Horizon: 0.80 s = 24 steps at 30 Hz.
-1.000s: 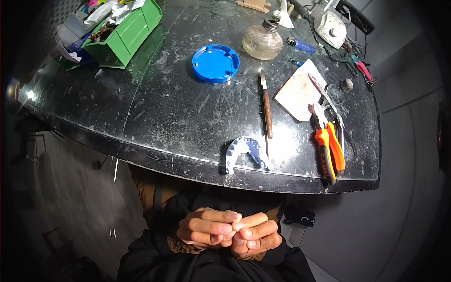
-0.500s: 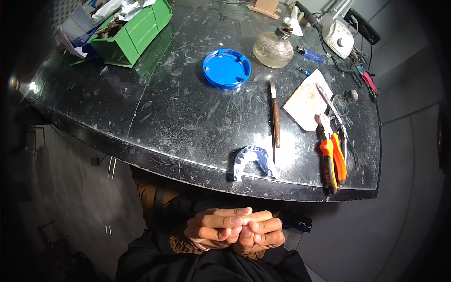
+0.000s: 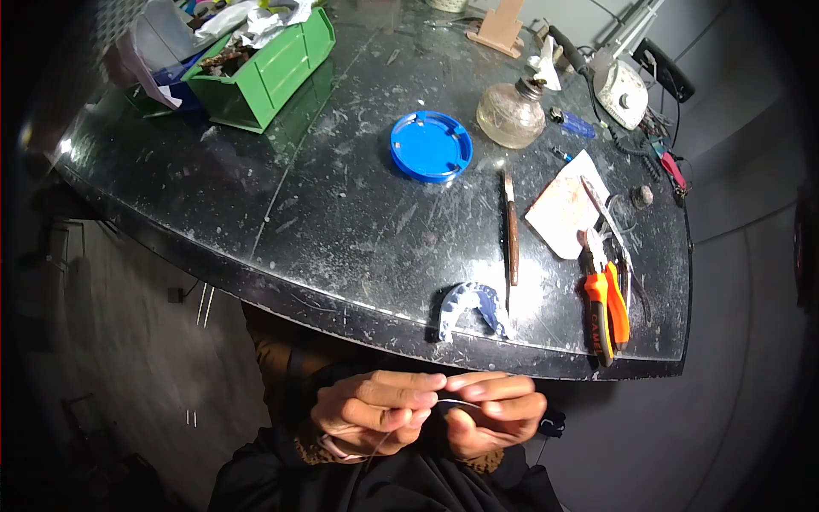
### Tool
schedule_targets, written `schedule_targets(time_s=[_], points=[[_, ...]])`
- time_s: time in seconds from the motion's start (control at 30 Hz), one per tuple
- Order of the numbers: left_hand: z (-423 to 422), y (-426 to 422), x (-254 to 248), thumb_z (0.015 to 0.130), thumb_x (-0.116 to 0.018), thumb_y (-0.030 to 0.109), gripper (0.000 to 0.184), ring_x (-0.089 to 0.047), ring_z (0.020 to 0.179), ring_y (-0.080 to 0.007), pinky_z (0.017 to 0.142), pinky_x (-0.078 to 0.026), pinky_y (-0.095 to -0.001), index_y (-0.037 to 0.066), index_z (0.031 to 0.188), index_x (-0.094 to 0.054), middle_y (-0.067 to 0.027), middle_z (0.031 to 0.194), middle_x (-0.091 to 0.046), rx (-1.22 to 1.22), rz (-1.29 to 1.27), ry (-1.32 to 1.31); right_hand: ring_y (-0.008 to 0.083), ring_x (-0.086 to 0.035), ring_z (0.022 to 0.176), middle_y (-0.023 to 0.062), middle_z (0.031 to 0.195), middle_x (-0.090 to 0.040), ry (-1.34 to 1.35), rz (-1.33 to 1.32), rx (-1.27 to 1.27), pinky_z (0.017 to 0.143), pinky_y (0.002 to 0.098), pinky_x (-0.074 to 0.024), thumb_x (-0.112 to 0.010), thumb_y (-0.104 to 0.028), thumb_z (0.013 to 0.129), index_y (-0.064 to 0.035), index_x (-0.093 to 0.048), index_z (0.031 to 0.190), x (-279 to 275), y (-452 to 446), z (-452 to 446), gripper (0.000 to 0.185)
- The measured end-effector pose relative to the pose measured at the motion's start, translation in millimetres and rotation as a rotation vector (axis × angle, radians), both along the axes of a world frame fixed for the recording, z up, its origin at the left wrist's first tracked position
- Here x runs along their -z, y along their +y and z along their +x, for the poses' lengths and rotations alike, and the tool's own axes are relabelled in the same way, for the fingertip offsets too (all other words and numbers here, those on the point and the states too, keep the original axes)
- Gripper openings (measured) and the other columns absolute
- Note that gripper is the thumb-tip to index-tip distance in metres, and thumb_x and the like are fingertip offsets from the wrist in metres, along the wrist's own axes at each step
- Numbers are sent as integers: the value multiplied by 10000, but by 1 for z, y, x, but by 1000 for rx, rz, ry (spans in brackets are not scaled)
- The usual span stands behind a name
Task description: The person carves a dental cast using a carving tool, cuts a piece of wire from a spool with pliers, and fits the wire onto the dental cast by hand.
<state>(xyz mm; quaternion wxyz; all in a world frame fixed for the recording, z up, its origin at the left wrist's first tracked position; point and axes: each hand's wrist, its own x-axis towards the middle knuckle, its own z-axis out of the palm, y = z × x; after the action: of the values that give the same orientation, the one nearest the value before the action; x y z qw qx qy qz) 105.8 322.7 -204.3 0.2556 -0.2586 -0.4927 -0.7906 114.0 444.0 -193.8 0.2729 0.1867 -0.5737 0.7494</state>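
A thin, slightly curved wire (image 3: 459, 402) spans the gap between my two hands, just off the table's front edge. My left hand (image 3: 375, 410) pinches it between thumb and fingertips, and a thin length trails below that hand. On the other side my right hand (image 3: 502, 411) has its fingers closed on the wire's other end, the thumb lower and a little apart. Closest to my hands on the table lies a horseshoe-shaped dental model (image 3: 467, 300), white with dark blue patches. Behind it lies a wooden-handled knife (image 3: 512, 243).
Orange-handled pliers (image 3: 606, 303) lie right of the knife, near a stained white paper (image 3: 567, 205). Farther back are a blue round lid (image 3: 431, 147), a glass spirit burner (image 3: 510, 115) and a green bin (image 3: 264, 77). The black table's edge (image 3: 341, 320) curves in front of me.
My hands have moved apart from being pressed together, and the wire now shows between them. The whole table view has shifted slightly down and right.
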Motion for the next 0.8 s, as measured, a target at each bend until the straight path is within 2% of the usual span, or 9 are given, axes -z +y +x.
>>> schedule_targets(time_s=[0.13,0.23,0.3,0.33,0.4,0.43,0.53,0.7,0.8], points=[[-10,-29,-23,706,-697,-92,267,-636,964,-305,788,-579,-352,-15,942,-600,-172,980,-633,2,-409,207,361,-638,893,257,954,-614,126,472,55,794,434,-534,-824,-412,623,82,-542,1026,-20,28,-9,698],[-19,-37,-42,741,-689,-34,212,-648,918,-291,761,-591,-334,-42,939,-615,-158,944,-636,-75,-674,493,384,-598,1013,326,1061,-582,-120,711,-94,875,413,-475,-798,-492,610,149,-533,1082,-45,23,0,839],[-17,-32,-42,776,-654,-16,176,-631,964,-293,796,-581,-343,-64,942,-620,-172,981,-625,-124,-678,546,318,-619,992,259,1039,-614,-197,671,-97,844,357,-479,-752,-225,680,107,-536,1141,-70,15,5,608],[-18,-30,-45,858,-563,70,154,-637,965,-279,823,-565,-346,-71,888,-617,-170,962,-644,-172,-692,570,316,-613,1004,269,1088,-592,-203,685,-118,859,347,-472,-744,-190,667,121,-505,1176,-74,15,5,643],[-15,-27,-51,842,-583,63,141,-639,968,-269,823,-564,-339,-64,887,-624,-168,968,-649,-172,-646,506,268,-610,997,245,1093,-601,-293,670,-175,863,315,-466,-700,-87,660,133,-485,1202,-75,18,11,623],[-15,-26,-48,837,-590,64,137,-640,968,-266,826,-563,-338,-60,883,-627,-168,971,-650,-173,-622,501,167,-618,883,192,1032,-635,-371,631,-210,759,260,-482,-686,-44,681,116,-487,1215,-71,18,15,592],[-14,-26,-43,820,-615,68,138,-648,945,-263,804,-573,-337,-60,869,-631,-172,976,-647,-133,-535,472,49,-543,600,109,859,-668,-355,692,-260,533,200,-427,-678,10,713,97,-523,1188,-79,24,15,507],[-27,-30,-47,693,-718,28,230,-634,764,-288,638,-523,-343,-32,893,-623,-179,925,-637,-112,-508,677,80,-550,538,91,720,-652,-257,685,-334,518,204,-433,-740,-3,666,96,-570,1115,-69,35,11,490],[-25,-27,-44,772,-666,33,146,-645,887,-268,724,-566,-322,-38,895,-633,-173,960,-640,-20,-510,551,127,-617,560,146,733,-656,-180,721,-405,520,210,-456,-772,-12,637,90,-601,1068,-71,49,2,475]])
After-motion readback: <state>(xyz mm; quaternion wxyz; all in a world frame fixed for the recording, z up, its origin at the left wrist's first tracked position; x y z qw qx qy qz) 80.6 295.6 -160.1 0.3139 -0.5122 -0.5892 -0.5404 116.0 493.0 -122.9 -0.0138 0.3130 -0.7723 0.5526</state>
